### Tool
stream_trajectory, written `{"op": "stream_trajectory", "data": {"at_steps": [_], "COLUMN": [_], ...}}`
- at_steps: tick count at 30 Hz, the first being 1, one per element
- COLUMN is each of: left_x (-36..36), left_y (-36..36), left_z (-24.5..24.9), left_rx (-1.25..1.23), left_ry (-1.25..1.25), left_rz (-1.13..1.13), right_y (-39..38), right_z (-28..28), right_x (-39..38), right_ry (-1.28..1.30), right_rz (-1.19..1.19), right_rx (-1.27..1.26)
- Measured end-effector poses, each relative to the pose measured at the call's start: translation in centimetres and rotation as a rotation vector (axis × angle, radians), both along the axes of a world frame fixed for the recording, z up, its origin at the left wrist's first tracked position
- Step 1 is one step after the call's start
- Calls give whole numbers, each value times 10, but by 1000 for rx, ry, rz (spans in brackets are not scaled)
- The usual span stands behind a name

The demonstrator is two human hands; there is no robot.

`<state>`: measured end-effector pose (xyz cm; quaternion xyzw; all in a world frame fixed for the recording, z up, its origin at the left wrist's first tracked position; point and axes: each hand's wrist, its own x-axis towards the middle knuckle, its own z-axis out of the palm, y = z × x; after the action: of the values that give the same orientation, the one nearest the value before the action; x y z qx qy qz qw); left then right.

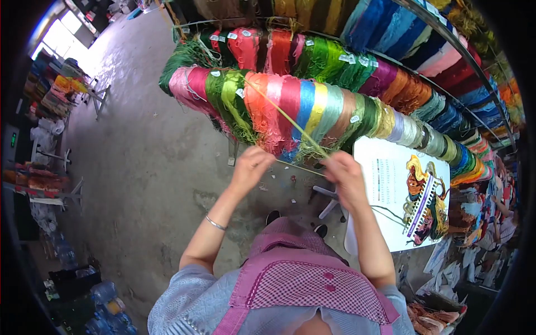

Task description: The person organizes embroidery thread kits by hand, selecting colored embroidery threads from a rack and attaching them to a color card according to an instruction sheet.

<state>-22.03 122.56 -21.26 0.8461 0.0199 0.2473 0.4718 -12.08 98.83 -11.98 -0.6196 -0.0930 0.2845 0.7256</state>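
Note:
A yellow-green thread point(290, 121) runs slanting from the front row of hanging skeins point(290, 106) down to my right hand point(343, 172), whose fingers are closed on it. A lower stretch of the thread spans the gap between my two hands. My left hand point(254, 165) pinches that stretch at its far end, just below the orange and pink skeins. To the right of my right hand lies a white board point(363, 223). On it rest a printed sheet point(384, 181) and a purple-and-white strip card point(422, 206) with small coloured thread bundles tied along it.
More rows of coloured skeins point(329, 58) hang behind on metal rails point(446, 30). Another rack of skeins point(61, 92) stands at the far left. Plastic bottles point(106, 304) sit at lower left. Concrete floor point(151, 162) lies below, with small scraps on it.

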Motion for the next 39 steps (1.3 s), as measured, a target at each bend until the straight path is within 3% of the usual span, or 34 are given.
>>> {"op": "stream_trajectory", "data": {"at_steps": [2,4,5,6,8,10,11,12,13,14,15,16,17,18,19,20,22,23,24,26,27,29,33,35,38,39], "left_x": [3,5,6,8,13,25,33,45,57,75,81,85,87,86,86,85,82,80,77,72,72,70,70,72,76,77], "left_y": [17,25,26,25,19,-2,-15,-40,-74,-152,-187,-225,-266,-303,-330,-354,-389,-405,-417,-435,-439,-444,-446,-444,-440,-441], "left_z": [-18,-27,-30,-31,-32,-21,-19,-7,8,32,36,45,53,55,44,39,28,27,26,32,33,32,33,30,18,17], "left_rx": [89,134,144,153,189,138,98,71,-3,-295,-342,-343,-343,-479,-447,-458,-528,-603,-657,-780,-813,-799,-644,-570,-436,-438], "left_ry": [14,71,84,98,123,127,113,118,37,141,240,361,483,553,639,711,876,982,1036,1025,1004,987,953,933,702,699], "left_rz": [58,133,165,195,306,361,314,278,179,70,-5,-82,-153,-293,-433,-570,-673,-682,-671,-618,-638,-608,-590,-592,-578,-575], "right_y": [-83,-187,-225,-313,-448,-593,-595,-652,-636,-609,-644,-628,-632,-543,-517,-497,-471,-450,-433,-411,-409,-404,-396,-395,-392,-394], "right_z": [1,1,26,2,15,47,79,86,113,127,113,102,87,84,68,42,-7,-20,-38,-53,-66,-87,-97,-88,-79,-82], "right_x": [10,14,7,14,6,-34,-52,-71,-78,-82,-84,-78,-70,-43,-38,-34,-30,-31,-36,-34,-32,-26,-25,-25,-25,-27], "right_ry": [-262,-370,-303,-376,-474,-667,-836,-972,-1113,-1146,-1112,-1138,-1038,-861,-840,-671,-959,-848,-572,-162,-152,-603,-806,-796,-819,-702], "right_rz": [-139,-417,-599,-778,-1229,-1492,-1675,-1753,-1820,-1684,-1565,-1533,-1318,-1478,-1255,-1128,-631,-504,-437,-356,-353,-291,-328,-298,-316,-315], "right_rx": [-223,-399,-509,-551,-452,-789,-805,-670,-561,-420,-326,-1329,-1410,-934,-1076,-856,-867,-780,-699,-528,-523,-565,-562,-563,-539,-511]}}
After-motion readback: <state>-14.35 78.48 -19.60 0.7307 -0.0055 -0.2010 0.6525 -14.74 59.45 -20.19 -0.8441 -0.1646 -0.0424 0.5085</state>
